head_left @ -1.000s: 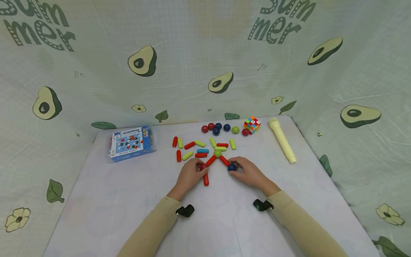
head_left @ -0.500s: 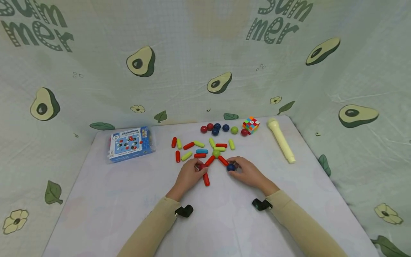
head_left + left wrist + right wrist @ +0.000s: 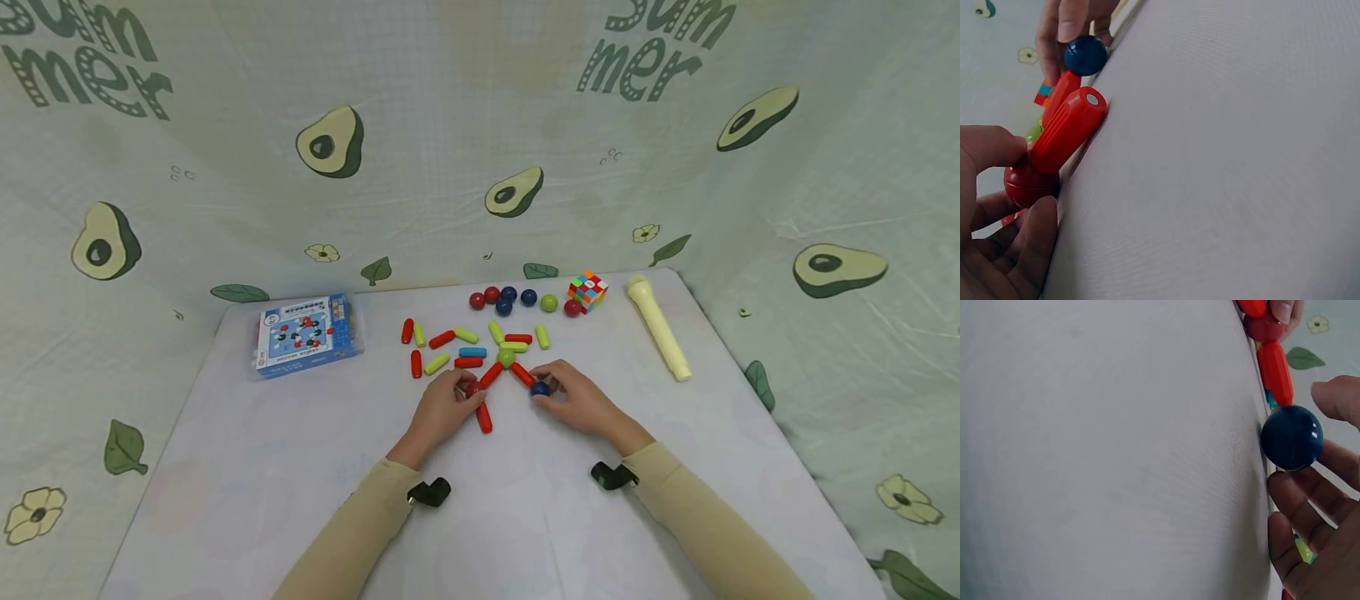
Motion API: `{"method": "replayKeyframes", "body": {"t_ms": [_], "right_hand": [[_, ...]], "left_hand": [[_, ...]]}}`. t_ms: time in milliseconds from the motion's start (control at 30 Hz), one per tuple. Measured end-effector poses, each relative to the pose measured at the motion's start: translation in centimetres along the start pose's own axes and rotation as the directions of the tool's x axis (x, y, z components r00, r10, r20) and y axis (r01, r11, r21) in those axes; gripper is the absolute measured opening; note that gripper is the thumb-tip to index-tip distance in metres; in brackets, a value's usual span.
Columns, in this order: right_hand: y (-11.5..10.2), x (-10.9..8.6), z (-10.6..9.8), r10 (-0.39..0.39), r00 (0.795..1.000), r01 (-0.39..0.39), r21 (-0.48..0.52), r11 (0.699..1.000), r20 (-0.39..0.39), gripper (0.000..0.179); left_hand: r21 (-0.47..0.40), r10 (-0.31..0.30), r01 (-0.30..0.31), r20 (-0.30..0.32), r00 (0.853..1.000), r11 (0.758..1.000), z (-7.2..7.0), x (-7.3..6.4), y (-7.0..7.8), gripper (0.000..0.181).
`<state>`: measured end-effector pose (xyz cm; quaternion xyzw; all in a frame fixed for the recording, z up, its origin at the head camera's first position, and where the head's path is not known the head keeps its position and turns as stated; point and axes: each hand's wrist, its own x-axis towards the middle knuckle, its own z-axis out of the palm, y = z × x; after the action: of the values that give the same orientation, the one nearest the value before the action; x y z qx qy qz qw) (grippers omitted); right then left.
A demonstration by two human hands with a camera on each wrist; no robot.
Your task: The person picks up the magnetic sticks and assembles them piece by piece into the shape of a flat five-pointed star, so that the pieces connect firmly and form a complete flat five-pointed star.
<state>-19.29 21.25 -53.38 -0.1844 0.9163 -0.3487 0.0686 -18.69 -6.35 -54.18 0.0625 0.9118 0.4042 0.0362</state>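
Observation:
My left hand (image 3: 442, 408) pinches a red ball (image 3: 1030, 184) between thumb and fingers. From that ball a red rod (image 3: 484, 418) points toward me, and a second red rod (image 3: 492, 374) runs up to a green ball (image 3: 507, 358). Another red rod (image 3: 522, 375) slopes down from the green ball to a dark blue ball (image 3: 540, 389); together they form a chain on the table. My right hand (image 3: 577, 400) is around the blue ball with loosely bent fingers. In the right wrist view its thumb (image 3: 1338, 399) stands apart from the blue ball, while fingertips lie right at its edge.
Loose red and yellow-green rods and a blue rod (image 3: 473, 353) lie beyond the hands. Several balls, including a green one (image 3: 549, 303), sit farther back beside a puzzle cube (image 3: 588, 290). A boxed kit (image 3: 303, 335) is at left, a pale yellow microphone-shaped object (image 3: 660, 329) at right.
The near red rod's free end has swung slightly to the right. My right hand's fingers have lifted a little at the blue ball; my left hand has stayed on the red ball.

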Motion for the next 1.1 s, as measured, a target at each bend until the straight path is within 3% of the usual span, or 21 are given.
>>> {"method": "replayKeyframes", "body": {"t_ms": [233,400,567,867,1100], "right_hand": [[0.5,1.2,-0.1,0.093,0.991,-0.087,0.06,0.994,-0.101,0.038],[1.0,3.0,-0.4,0.194,0.964,-0.183,0.074,0.98,-0.182,0.039],[1.3,5.1,-1.0,0.259,0.944,-0.248,0.078,0.966,-0.207,0.044],[1.3,7.5,-1.7,0.238,0.953,-0.25,-0.044,0.967,-0.189,0.046],[1.3,7.5,-1.8,0.227,0.957,-0.246,-0.092,0.965,-0.178,0.039]], "left_hand": [[-0.003,0.006,-0.006,0.015,1.0,1.0,0.0,0.0,-0.4,0.029],[-0.024,0.029,-0.028,0.03,0.999,0.999,-0.2,0.0,-0.5,0.025],[-0.038,0.033,-0.031,0.037,0.999,0.999,-0.4,0.0,-0.3,0.025],[-0.042,0.025,-0.024,0.033,0.999,0.999,-0.1,0.1,-0.5,0.026],[-0.047,0.021,-0.019,0.033,0.999,0.999,-0.1,0.0,-0.6,0.025]]}}
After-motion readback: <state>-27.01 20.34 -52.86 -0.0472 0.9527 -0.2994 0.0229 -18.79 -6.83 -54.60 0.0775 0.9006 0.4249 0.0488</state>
